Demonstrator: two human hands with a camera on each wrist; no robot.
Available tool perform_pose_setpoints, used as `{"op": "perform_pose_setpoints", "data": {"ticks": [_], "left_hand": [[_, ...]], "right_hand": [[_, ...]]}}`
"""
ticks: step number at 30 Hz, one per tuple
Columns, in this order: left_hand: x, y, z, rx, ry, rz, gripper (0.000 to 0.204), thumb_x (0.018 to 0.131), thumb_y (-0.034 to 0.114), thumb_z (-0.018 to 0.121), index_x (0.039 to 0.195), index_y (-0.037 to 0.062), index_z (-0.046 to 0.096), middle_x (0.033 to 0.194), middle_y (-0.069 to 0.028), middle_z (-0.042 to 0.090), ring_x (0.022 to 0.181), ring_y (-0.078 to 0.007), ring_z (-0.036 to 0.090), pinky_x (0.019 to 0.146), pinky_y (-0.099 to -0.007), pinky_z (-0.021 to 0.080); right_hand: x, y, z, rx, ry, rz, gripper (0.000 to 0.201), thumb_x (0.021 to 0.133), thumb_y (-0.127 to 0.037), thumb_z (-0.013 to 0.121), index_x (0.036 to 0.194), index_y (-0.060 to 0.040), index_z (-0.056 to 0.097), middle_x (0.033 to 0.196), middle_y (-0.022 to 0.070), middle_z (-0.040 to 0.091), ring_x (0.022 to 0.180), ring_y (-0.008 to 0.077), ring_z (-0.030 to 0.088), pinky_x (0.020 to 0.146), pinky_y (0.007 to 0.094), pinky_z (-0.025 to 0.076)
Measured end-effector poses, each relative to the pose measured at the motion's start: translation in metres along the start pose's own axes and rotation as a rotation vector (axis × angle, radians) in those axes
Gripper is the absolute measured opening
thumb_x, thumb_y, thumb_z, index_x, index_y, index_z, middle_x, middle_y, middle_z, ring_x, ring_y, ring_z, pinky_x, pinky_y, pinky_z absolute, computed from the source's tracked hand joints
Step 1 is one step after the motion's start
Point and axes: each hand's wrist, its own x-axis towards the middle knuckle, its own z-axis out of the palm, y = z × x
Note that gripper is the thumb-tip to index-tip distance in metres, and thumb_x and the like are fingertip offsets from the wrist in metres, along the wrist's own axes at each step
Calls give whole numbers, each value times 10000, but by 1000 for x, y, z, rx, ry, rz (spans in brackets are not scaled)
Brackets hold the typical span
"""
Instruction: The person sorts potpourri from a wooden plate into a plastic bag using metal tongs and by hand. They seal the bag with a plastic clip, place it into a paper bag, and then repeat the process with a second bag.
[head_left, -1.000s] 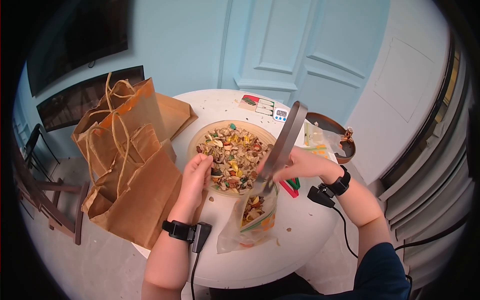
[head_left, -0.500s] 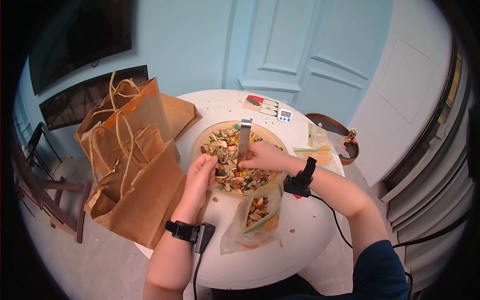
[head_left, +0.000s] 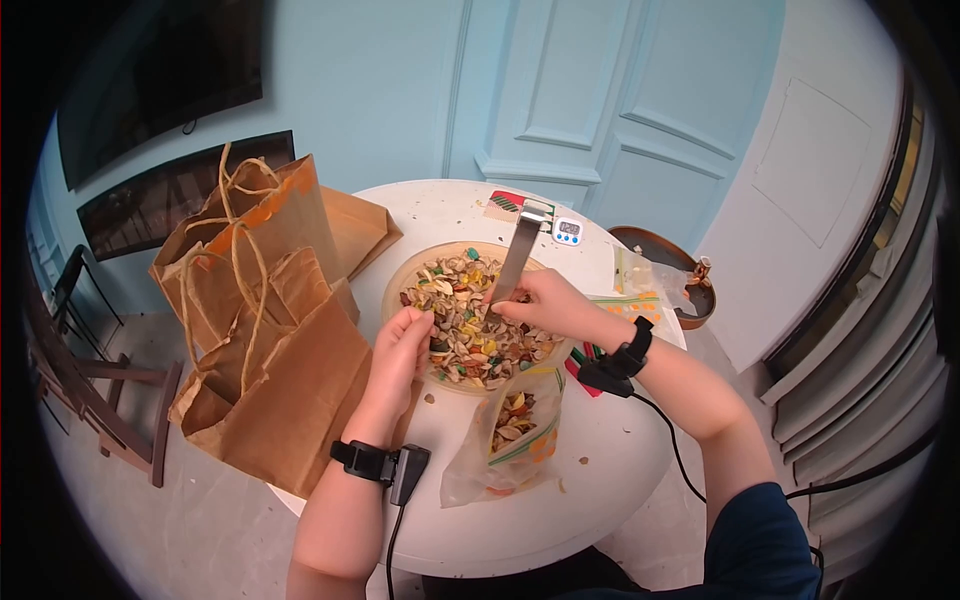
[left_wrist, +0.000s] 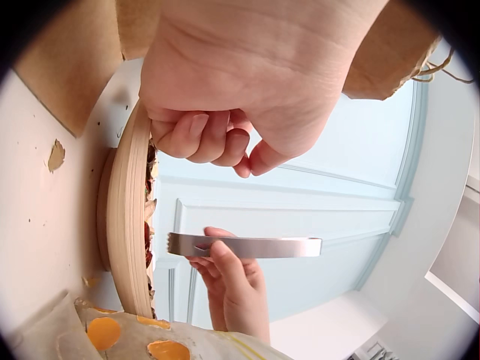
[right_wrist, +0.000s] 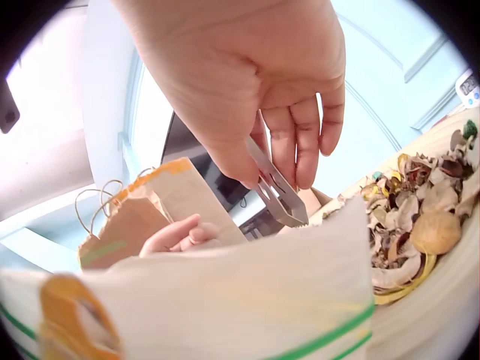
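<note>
My right hand (head_left: 545, 303) pinches a pair of metal tongs (head_left: 518, 255) above a round wooden dish (left_wrist: 127, 217). Potpourri-like dried pieces (head_left: 470, 335), brown, yellow and green, heap the dish. In the right wrist view the tongs' toothed tips (right_wrist: 296, 220) point down, with nothing visible between them. My left hand (head_left: 398, 345) is at the dish's left rim, its fingers (left_wrist: 199, 135) curled in and their tips near the thumb; nothing shows in it. An unsealed zip bag (head_left: 470, 480), partly filled with similar pieces, stands in front of the dish.
Brown paper bags (head_left: 270, 390) crowd the left of the white table (head_left: 610, 470). A small timer (head_left: 568, 232) and a printed card (head_left: 505, 205) are at the back. Red and green clips (head_left: 580, 375) and another zip bag (head_left: 640, 308) lie right of the dish.
My right hand has moved with the tongs from above the zip bag to over the dish, then slightly up and right as the tongs tilted. My left hand has stayed at the rim.
</note>
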Motion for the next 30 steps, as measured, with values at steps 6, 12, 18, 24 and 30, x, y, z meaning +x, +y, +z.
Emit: {"op": "perform_pose_setpoints", "data": {"ticks": [6,12,18,24,30], "left_hand": [[0,0,0,9,-1,1,211,934,233,519,755,140,461,547,104,280,437,-13,209,410,-193,153],[-1,0,-1,7,-8,9,209,932,236,523,755,143,462,548,105,284,440,-11,215,411,-192,154],[0,1,0,20,0,7,206,931,234,525,756,144,464,549,107,289,442,-10,217,410,-189,157],[0,1,0,18,12,0,202,932,227,521,759,140,463,549,105,290,443,-10,215,408,-188,157],[-1,1,0,7,-2,0,205,935,226,515,759,136,459,545,105,284,443,-12,214,410,-192,158]], "right_hand": [[-34,-49,-19,137,-59,-29,219,832,-118,633,1037,-43,649,889,66,674,819,140,635,763,289,496],[-65,-89,-32,173,-422,-70,325,771,-135,714,1082,-67,646,1060,50,648,967,149,605,875,294,469],[-43,-60,-26,173,-211,-61,372,777,-114,703,1137,-75,618,1055,43,643,894,121,610,772,255,499],[2,-2,11,43,-80,-5,379,770,-233,706,1055,3,622,935,132,683,872,211,650,789,297,492],[16,7,28,-42,-143,129,354,806,-233,684,1093,-38,619,984,118,673,918,191,637,813,301,481]]}}
